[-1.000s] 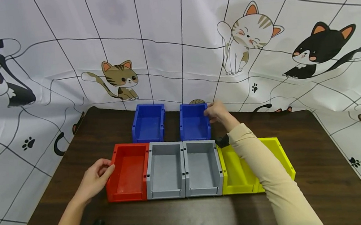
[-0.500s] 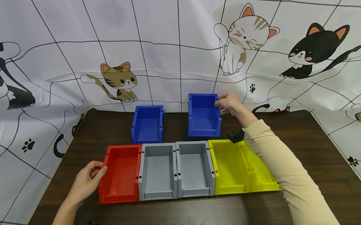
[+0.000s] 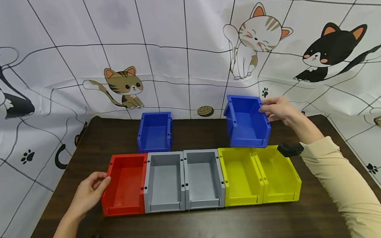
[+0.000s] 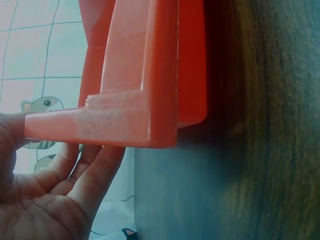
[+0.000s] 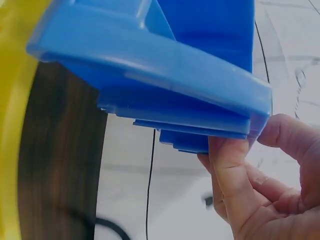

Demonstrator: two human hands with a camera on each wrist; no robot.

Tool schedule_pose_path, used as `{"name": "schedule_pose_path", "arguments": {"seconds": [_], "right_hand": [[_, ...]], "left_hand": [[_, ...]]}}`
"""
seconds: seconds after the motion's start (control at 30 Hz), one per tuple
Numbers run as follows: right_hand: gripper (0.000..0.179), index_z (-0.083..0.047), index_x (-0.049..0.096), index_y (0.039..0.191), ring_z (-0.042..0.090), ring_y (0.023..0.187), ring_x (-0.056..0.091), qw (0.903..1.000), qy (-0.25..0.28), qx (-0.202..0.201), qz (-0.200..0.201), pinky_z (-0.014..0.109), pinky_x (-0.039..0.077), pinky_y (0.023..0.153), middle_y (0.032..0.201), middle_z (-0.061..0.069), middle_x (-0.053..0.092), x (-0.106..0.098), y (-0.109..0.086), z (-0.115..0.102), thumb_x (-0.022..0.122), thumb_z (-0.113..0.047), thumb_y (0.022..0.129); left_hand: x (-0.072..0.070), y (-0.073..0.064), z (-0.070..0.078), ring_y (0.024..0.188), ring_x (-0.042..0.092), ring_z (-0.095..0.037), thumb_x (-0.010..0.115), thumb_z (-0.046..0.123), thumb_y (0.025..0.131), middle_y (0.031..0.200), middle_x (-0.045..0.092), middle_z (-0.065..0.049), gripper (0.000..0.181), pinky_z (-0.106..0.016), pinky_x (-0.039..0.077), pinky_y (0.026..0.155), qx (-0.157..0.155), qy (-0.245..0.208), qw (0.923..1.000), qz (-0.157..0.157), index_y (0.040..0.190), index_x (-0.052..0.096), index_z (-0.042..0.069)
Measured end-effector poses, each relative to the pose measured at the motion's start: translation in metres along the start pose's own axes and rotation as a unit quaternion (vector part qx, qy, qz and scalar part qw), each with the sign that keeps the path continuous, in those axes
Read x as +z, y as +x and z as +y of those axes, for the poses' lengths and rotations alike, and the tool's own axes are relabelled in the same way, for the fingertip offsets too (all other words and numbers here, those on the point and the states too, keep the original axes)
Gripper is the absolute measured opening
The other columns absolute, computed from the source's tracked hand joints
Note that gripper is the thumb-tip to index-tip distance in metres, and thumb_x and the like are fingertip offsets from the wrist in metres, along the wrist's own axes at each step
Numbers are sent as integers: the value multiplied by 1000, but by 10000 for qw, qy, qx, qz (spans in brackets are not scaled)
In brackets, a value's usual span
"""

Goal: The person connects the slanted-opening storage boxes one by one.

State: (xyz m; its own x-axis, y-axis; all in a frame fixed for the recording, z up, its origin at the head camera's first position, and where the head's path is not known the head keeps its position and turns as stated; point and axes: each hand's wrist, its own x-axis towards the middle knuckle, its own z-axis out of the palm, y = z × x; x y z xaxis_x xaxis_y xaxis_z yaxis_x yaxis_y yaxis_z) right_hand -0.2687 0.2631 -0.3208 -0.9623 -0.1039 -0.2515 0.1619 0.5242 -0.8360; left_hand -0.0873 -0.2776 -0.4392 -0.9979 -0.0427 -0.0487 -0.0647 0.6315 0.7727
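My right hand (image 3: 278, 109) pinches the right wall of a blue storage bin (image 3: 248, 123), thumb on one side and fingers on the other. This bin is tilted and raised behind the two yellow bins (image 3: 240, 173); in the right wrist view table shows below the blue bin (image 5: 150, 60). At the left end of the row, my left hand (image 3: 89, 192) holds the left wall of a red bin (image 3: 126, 186) between thumb and fingers. Up close in the left wrist view, the fingers (image 4: 100, 175) lie along the outside of the red wall (image 4: 125, 120).
Two grey bins (image 3: 165, 182) stand side by side between the red and yellow ones. Another blue bin (image 3: 155, 132) sits behind the row, left of centre. A white curtain (image 3: 167, 60) printed with cats hangs right behind the dark wooden table (image 3: 201, 233).
My right hand has lifted the blue bin and carried it to the right, tilting it. The row of bins appears slightly further left in view. The left hand keeps its hold on the red bin.
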Motion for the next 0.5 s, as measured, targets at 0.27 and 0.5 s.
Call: {"name": "schedule_pose_path", "arguments": {"seconds": [0.27,0.5], "right_hand": [[57,11,37,137,3,72,61,9992,-313,14,258,25,54,68,90,-4,64,-41,-40,34,59,-16,91],[52,11,40,133,3,71,63,9996,-64,-38,264,25,54,65,79,-19,63,-69,-72,68,59,-15,92]], "left_hand": [[-1,-2,-4,80,52,-22,50,25,98,104,59,-24,38,-19,48,64,-120,-3,9999,7,117,49,-8],[0,-2,-6,81,55,-22,50,23,98,104,59,-25,38,-17,48,65,-113,8,9999,23,117,48,-9]]}}
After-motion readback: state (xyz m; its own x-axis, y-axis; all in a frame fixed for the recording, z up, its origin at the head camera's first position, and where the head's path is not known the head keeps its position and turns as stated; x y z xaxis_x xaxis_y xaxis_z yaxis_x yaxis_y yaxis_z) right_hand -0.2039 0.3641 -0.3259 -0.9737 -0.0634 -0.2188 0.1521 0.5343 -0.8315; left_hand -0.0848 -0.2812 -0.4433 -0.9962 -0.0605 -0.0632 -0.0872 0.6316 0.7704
